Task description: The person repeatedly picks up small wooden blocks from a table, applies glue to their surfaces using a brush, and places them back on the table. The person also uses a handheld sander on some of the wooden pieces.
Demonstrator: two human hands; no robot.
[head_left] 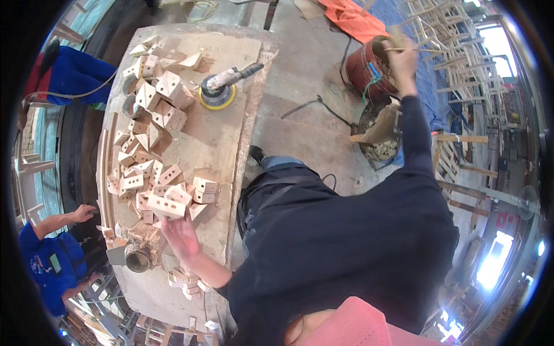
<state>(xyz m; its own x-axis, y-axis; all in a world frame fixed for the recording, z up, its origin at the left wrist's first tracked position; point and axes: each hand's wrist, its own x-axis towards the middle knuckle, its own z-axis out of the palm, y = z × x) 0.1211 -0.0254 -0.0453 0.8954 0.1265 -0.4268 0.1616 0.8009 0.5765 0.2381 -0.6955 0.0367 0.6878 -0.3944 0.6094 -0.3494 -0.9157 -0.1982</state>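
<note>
My left hand (182,237) grips a pale wooden block with drilled holes (165,206) at the near end of a block pile. Its fingers are partly hidden behind the block. Around it lie several similar drilled wooden blocks (167,115), some angled, scattered along the worktable (222,144). On the right, my stretched-out right hand (404,63) is over the rim of a reddish-brown bucket (360,66). Something tan is at its fingers, too blurred to name. A round sander (218,92) with a yellow-edged pad rests on the table beyond the blocks.
A dusty machine part with a round opening (137,258) stands left of my left hand. Beside the bucket is a container of scraps (381,147). An orange sheet (352,20) and stacked wooden frames (461,63) lie beyond. A person in blue (52,259) works across the table.
</note>
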